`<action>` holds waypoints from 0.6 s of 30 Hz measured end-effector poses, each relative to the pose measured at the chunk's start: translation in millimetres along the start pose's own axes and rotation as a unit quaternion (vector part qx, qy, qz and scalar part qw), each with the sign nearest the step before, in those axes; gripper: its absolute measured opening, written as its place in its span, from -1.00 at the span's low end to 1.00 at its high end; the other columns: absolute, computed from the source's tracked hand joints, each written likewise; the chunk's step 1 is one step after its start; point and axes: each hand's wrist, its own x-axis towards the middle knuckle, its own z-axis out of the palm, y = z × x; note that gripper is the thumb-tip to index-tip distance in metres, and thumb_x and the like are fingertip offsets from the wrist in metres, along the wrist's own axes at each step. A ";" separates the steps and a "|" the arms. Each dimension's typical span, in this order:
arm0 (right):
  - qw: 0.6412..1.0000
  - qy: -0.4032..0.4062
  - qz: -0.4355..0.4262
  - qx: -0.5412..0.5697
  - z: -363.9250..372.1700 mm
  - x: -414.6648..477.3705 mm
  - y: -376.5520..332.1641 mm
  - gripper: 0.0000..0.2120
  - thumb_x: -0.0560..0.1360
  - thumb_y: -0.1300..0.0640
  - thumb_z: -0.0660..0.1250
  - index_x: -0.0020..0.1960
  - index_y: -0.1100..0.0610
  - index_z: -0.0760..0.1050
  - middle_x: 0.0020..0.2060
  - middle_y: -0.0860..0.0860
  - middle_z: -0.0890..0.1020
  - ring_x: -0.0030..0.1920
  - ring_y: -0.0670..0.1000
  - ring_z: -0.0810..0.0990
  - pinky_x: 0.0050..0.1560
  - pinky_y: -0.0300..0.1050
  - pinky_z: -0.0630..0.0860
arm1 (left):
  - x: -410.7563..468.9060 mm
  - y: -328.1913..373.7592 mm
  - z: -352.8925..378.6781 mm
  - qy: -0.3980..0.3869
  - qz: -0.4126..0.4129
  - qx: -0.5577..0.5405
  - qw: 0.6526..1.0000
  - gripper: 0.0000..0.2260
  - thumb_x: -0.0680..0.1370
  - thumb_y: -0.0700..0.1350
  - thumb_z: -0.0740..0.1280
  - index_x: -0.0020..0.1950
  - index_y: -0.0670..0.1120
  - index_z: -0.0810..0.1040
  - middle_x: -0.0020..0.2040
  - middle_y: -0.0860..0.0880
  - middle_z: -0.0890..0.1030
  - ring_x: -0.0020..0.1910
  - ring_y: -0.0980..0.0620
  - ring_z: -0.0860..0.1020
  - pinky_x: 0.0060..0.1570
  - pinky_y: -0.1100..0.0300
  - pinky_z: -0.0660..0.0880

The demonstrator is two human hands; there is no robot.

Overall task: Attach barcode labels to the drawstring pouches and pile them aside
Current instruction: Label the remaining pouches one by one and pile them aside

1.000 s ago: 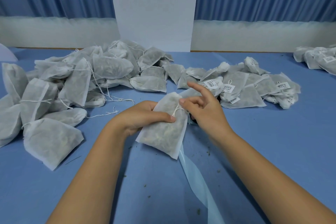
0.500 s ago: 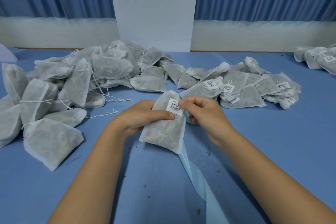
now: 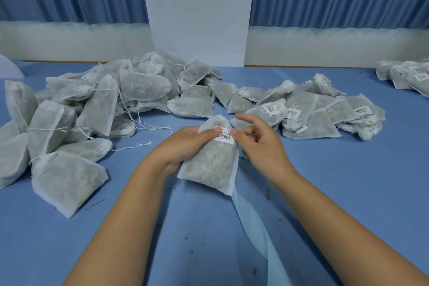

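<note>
My left hand [image 3: 183,144] grips a white drawstring pouch [image 3: 210,165] filled with dried herbs, thumb pressing on the upper left of its barcode label [image 3: 224,136]. My right hand [image 3: 260,144] is at the pouch's right edge. Its thumb touches the label's right end, and the other fingers are spread loosely above. The pouch hangs tilted just above the blue table [image 3: 348,181]. A heap of unlabelled pouches [image 3: 92,109] lies at the left. A pile of labelled pouches [image 3: 313,111] lies to the right of centre.
A pale blue backing strip [image 3: 260,234] runs from under the pouch toward the near edge. More labelled pouches [image 3: 408,76] sit at the far right. A white panel [image 3: 197,11] stands behind the table, blue curtains beside it. Herb crumbs dot the cloth.
A barcode label appeared on the pouch's top, brought by my right hand. My thumbs now press it flat, and my right fingers have spread open from their pinch.
</note>
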 end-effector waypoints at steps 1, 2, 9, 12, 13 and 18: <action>0.999 -0.001 0.028 0.018 -1.0 0.7 -2.0 -0.81 0.52 0.08 0.42 0.13 -0.04 0.58 -0.37 -0.19 0.57 -0.37 -0.21 0.47 -0.31 -0.38 0.40 | -0.3 0.3 -0.2 -0.006 0.003 -0.003 1.000 -0.77 0.55 0.09 0.40 -0.05 -0.04 0.74 -0.01 -0.05 0.74 -0.05 0.00 0.71 -0.08 0.16 0.58; 0.998 -0.009 0.059 0.036 -2.8 1.7 -3.9 -0.84 0.52 0.06 0.42 0.10 0.00 0.60 -0.35 -0.17 0.59 -0.35 -0.17 0.50 -0.32 -0.34 0.41 | -0.6 0.4 -0.4 -0.013 0.007 -0.005 1.000 -0.77 0.54 0.10 0.40 -0.07 -0.02 0.74 -0.01 -0.05 0.74 -0.05 0.01 0.71 -0.09 0.17 0.58; 0.985 -0.058 0.115 0.116 -7.7 4.0 -8.3 -0.92 0.51 0.12 0.43 -0.05 0.14 0.61 -0.37 -0.03 0.60 -0.38 -0.08 0.48 -0.37 -0.26 0.43 | 1.3 -1.0 -0.4 -0.034 0.014 -0.037 0.999 -0.76 0.47 0.15 0.44 -0.10 0.01 0.75 0.00 -0.06 0.73 -0.06 0.02 0.70 -0.13 0.19 0.59; 0.994 -0.057 0.075 0.052 -4.3 2.4 -9.6 -0.81 0.50 0.06 0.43 0.00 0.08 0.45 -0.38 -0.13 0.62 -0.39 -0.14 0.54 -0.42 -0.26 0.46 | 6.9 -1.2 -1.5 0.032 0.005 -0.072 0.997 -0.74 0.55 0.11 0.41 -0.10 -0.07 0.73 -0.07 -0.07 0.74 -0.14 0.02 0.71 -0.27 0.24 0.59; 0.994 -0.075 0.067 0.030 -3.6 1.1 -9.8 -0.76 0.48 0.05 0.45 0.01 0.06 0.41 -0.37 -0.13 0.61 -0.38 -0.14 0.55 -0.42 -0.23 0.48 | 8.4 -1.0 -2.2 0.056 0.001 -0.087 0.995 -0.74 0.55 0.10 0.40 -0.09 -0.08 0.71 -0.11 -0.07 0.74 -0.18 0.03 0.72 -0.34 0.27 0.57; 0.990 -0.135 0.012 -0.039 -2.8 -5.8 -6.7 -0.75 0.47 0.11 0.46 -0.08 0.01 0.37 -0.36 -0.13 0.56 -0.43 -0.12 0.52 -0.46 -0.18 0.49 | 16.1 -6.0 -3.0 0.097 -0.011 -0.079 0.992 -0.72 0.56 0.13 0.38 -0.03 -0.08 0.68 -0.17 -0.01 0.74 -0.23 0.07 0.71 -0.40 0.30 0.54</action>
